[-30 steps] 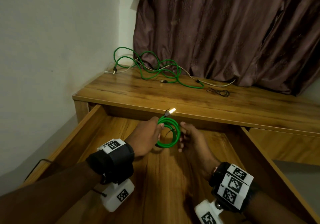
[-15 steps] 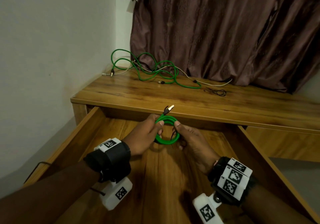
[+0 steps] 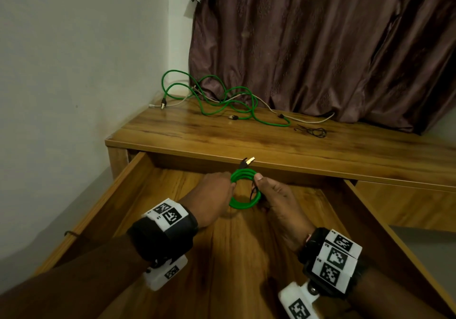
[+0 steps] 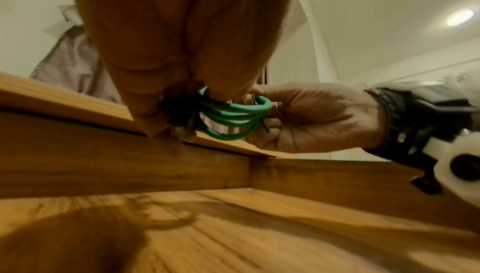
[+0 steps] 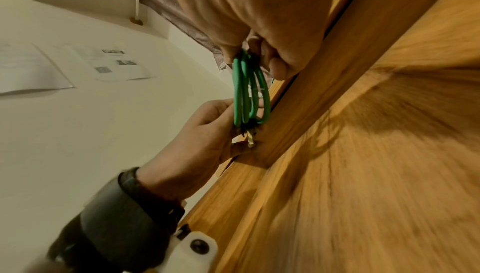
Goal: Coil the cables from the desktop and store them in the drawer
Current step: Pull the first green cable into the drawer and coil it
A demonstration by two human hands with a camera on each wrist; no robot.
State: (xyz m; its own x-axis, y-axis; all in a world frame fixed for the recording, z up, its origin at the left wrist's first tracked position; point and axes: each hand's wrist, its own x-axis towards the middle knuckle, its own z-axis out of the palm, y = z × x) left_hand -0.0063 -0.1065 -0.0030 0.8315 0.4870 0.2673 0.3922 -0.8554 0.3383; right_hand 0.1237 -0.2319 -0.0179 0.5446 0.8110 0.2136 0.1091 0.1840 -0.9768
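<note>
1. your left hand and right hand each pinch one side of the coiled green cable, held above the open drawer near its back edge.
2. its plug sticks up beside the desk front edge.
3. loose green cables, a white cable and a thin black wire lie along the desk's back edge, by the curtain.

Left hand fingertips behind green coil; thin black cord too small to identify.
</note>
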